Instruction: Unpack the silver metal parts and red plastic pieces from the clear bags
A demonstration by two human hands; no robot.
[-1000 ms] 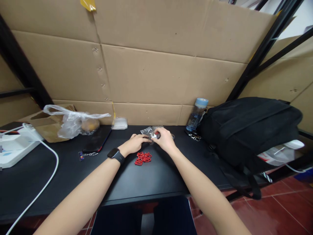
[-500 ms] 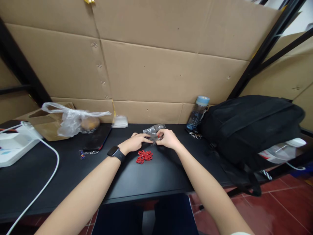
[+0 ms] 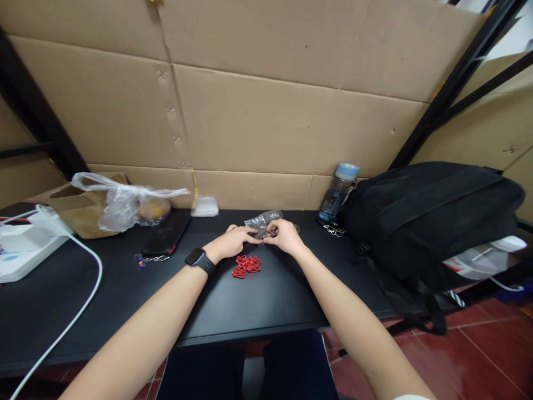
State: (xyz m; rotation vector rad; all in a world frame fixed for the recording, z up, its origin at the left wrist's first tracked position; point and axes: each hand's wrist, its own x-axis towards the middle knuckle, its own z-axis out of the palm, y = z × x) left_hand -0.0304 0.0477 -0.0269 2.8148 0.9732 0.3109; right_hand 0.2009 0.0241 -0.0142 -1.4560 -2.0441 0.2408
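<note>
A crinkled clear plastic bag (image 3: 261, 220) lies on the black desk, between and just beyond my two hands. My left hand (image 3: 233, 243), with a dark watch on its wrist, holds the bag's near edge with its fingertips. My right hand (image 3: 286, 238) has its thumb and fingers curled together at the bag's right side. A bit of red shows between those fingers, like the red looped pieces on the desk; most of it is hidden. Several red looped pieces (image 3: 246, 266) lie in a small pile on the desk, nearer to me than the hands.
A black backpack (image 3: 433, 216) and a blue-capped water bottle (image 3: 335, 191) stand at the right. Leftward lie a dark phone (image 3: 166, 236), a tied plastic bag (image 3: 119, 205), a paper bag and a white power strip (image 3: 25, 250) with a cable. Cardboard (image 3: 258, 128) walls the back.
My right hand's fingers have shifted slightly at the bag, and both hands stay close together. The red pile lies as before; the whole view has moved a little.
</note>
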